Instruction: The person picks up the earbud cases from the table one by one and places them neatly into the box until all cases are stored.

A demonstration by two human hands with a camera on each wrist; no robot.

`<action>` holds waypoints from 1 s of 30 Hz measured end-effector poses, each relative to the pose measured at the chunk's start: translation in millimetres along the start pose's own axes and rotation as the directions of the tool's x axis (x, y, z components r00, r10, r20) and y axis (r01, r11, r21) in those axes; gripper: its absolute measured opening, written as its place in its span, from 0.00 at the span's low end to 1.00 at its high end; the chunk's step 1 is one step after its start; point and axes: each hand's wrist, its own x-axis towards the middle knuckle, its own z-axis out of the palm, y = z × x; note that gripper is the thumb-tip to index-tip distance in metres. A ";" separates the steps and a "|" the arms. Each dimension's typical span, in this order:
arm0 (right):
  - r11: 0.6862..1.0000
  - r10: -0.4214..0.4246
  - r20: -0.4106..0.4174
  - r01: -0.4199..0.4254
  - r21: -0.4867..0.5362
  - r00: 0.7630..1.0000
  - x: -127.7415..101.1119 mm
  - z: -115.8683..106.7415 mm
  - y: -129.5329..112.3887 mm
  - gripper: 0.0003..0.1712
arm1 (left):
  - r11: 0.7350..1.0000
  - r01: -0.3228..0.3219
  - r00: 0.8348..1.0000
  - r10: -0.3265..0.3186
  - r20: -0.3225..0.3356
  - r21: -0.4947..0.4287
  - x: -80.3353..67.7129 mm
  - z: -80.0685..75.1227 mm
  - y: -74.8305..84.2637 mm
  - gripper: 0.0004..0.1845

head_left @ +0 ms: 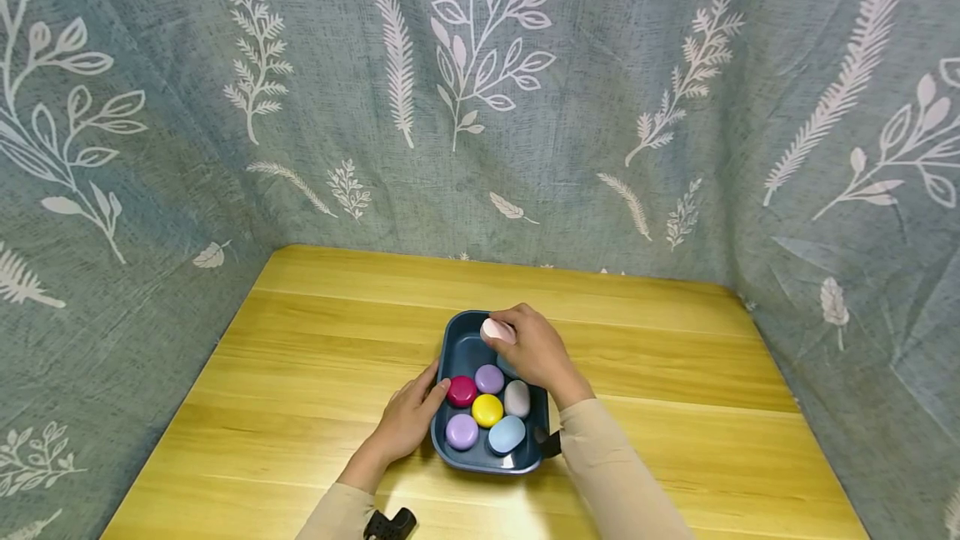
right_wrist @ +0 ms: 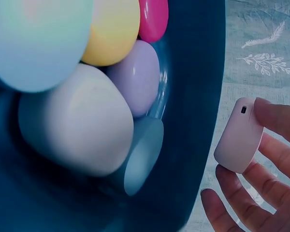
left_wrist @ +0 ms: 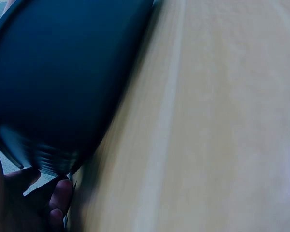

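A dark blue tray (head_left: 468,352) with rounded corners holds several smooth, rounded pieces. Among them are a crimson piece (head_left: 462,391), a yellow one (head_left: 487,411), a light blue one (head_left: 506,435), a grey-white one (head_left: 517,399) and two lilac ones (head_left: 490,379). My left hand (head_left: 411,411) grips the tray's left wall, thumb at the rim and fingers outside. Over the tray's far end, my right hand (head_left: 534,350) pinches a pale pink rounded case (right_wrist: 239,135) that has a small dark slot at one end. Beneath that hand a blue-grey piece (right_wrist: 144,157) leans on its edge, partly covered in the head view.
The tray stands on a yellow wooden table (head_left: 337,323). Grey-green leaf-patterned cloth (head_left: 315,107) hangs round the back and sides. Black wrist gear (head_left: 390,525) sits at the left sleeve; another dark piece (head_left: 550,442) shows by the right sleeve.
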 end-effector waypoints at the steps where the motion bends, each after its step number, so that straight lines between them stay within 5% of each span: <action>1: 1.000 -0.004 -0.001 0.004 -0.003 1.000 0.2 0.9 -0.2 0.26 | 1.000 -0.002 1.000 0.002 0.000 0.000 0.2 0.1 0.2 0.36; 30: 0.999 0.010 0.078 -0.006 -0.054 0.997 9.2 17.7 -5.1 0.26 | 1.000 -0.005 1.000 0.005 0.001 0.000 0.6 -0.1 0.9 0.36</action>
